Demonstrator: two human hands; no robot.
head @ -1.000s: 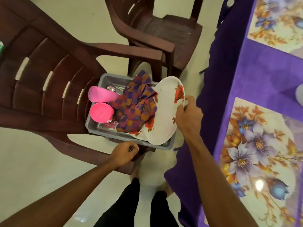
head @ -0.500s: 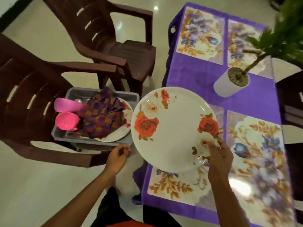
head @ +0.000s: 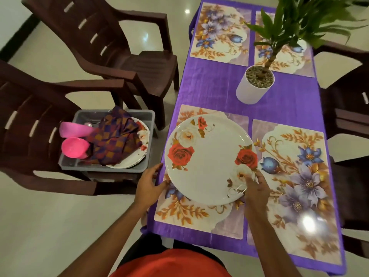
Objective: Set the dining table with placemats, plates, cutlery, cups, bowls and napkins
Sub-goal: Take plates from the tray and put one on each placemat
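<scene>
A white plate with red roses (head: 209,158) is over the near-left floral placemat (head: 185,212) on the purple-clothed table (head: 219,86). My right hand (head: 254,186) pinches its near-right rim, thumb on top. My left hand (head: 148,180) touches the plate's left edge with its fingers loosely spread. On a chair seat to the left stands a grey tub (head: 111,168) with more plates (head: 139,150), checked napkins (head: 117,140), two pink cups (head: 74,146) and some cutlery, mostly hidden.
Three more floral placemats (head: 295,176) lie on the table. A white pot with a green plant (head: 254,88) stands mid-table. Dark brown plastic chairs (head: 123,54) stand at the left, and others at the right edge.
My right hand has carried the plate from the tub over to the near-left placemat. My left hand left the tub's edge and now meets the plate's left rim.
</scene>
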